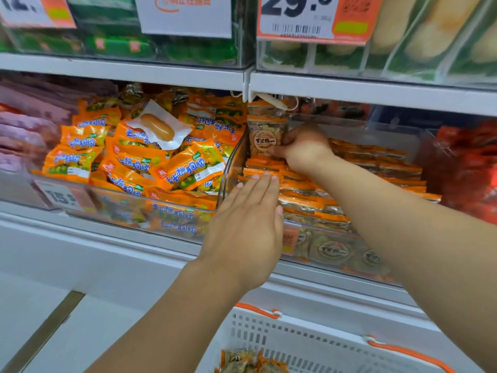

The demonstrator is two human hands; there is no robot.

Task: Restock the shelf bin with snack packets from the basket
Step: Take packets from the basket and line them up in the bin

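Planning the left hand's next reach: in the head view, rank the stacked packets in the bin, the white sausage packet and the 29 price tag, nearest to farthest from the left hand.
1. Stacked packets: the left hand's fingertips are at them, in the clear bin.
2. White sausage packet: up-left, atop the orange packets next door.
3. 29 price tag: top shelf, up and right.

shop; price tags (312, 20), stocked shelves (121, 74)
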